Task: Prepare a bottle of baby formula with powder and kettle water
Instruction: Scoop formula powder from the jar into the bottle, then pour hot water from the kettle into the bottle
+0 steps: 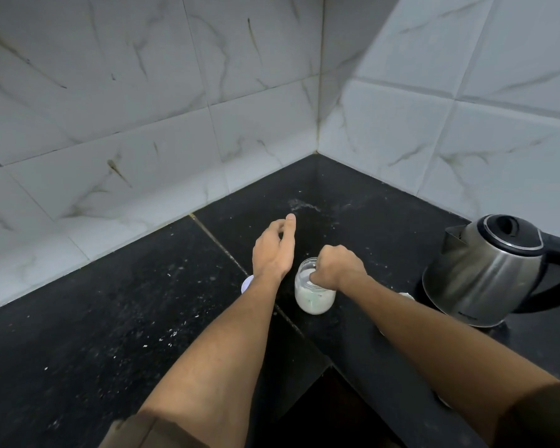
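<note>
Your left arm and right arm reach out from the bottom edge over the black counter. Your right hand sits at the mouth of the glass jar, fingers curled into a fist with the tips down inside the rim. I cannot tell what they pinch, if anything, because it is hidden. The jar stands upright on the counter between your two wrists, its lower part filled with what looks like white powder. Your left hand hovers just beyond the jar on its left, apart from it, fingers loose, thumb out, holding nothing I can see. The steel kettle stands to the right, apart from the jar, lid down. A small pale round thing peeks out under your left wrist; too little shows to name it.

This looks like the powder step. Put the free left hand on the jar's side so it cannot slide or tip while you dig. Lift straight up through the mouth, keep what you draw out level, and avoid knocking the rim: white specks dot the counter. Keep your right elbow clear of the kettle.
</note>
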